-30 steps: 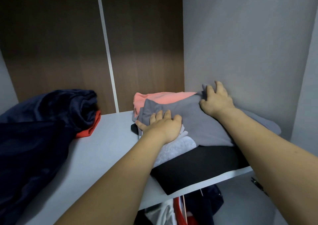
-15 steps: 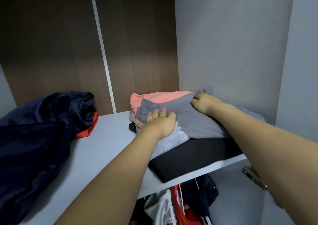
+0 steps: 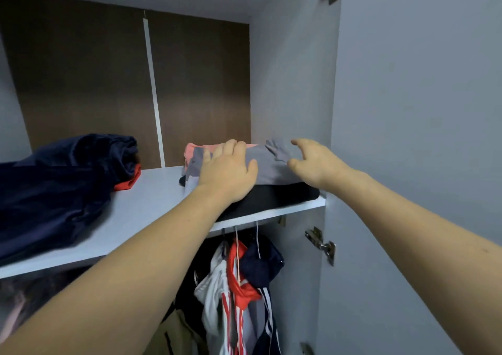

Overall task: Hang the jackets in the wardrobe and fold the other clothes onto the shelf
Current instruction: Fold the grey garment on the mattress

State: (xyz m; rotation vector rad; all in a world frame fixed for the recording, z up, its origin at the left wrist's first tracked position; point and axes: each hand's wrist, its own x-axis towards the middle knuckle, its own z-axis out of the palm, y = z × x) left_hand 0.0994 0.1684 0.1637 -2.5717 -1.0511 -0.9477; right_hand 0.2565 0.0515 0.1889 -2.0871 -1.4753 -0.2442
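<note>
Grey fabric, a folded grey garment, tops the stack at the right end of the white shelf. Head view only.

Stack, top down: the grey piece, a pink garment peeking out behind it at the back left, a black garment at the bottom along the shelf's front edge. A pale layer shows at the stack's left side under the grey; cannot tell what it is.

Left hand: palm down, flat on the left part of the grey garment, fingers straight and close together, reaching toward the pink edge. It grasps nothing.

Right hand: just beside the grey garment's right end, near the wardrobe's side wall. Fingers loosely curved and spread, thumb apart, nothing between them. A raised grey corner sits in the gap before the fingertips; touching or not, cannot tell.

Left end of the shelf: a crumpled navy garment with an orange-red edge, well apart from the stack.

Below the shelf: jackets hanging, white, red and navy with stripes.
</note>
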